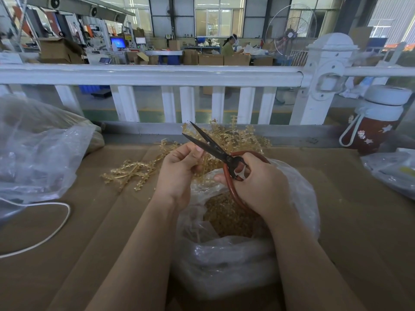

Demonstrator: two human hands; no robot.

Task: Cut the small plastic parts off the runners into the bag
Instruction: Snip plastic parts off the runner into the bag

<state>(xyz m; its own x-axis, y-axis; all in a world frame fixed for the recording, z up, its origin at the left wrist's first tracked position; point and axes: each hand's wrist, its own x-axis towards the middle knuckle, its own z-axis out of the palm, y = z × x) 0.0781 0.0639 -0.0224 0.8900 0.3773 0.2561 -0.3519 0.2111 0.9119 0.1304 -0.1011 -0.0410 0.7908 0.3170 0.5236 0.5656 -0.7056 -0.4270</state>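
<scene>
My right hand [258, 180] grips the red-brown handles of black scissors [208, 144], whose blades stand apart and point up and left. My left hand [179, 173] pinches a pale amber runner [205, 163] just beside the blades, over the mouth of a clear plastic bag [229, 254]. Small amber cut parts [226, 218] fill the bag's bottom. More runners lie in a pile [238, 135] behind my hands, and a loose runner [130, 171] lies flat on the cardboard to the left.
Brown cardboard [101, 232] covers the table. A big clear bag [38, 149] bulges at the left with a white cord [56, 223] below it. A red bottle with white lid [377, 122] stands far right, near another bag [390, 171]. A white railing [157, 75] runs behind.
</scene>
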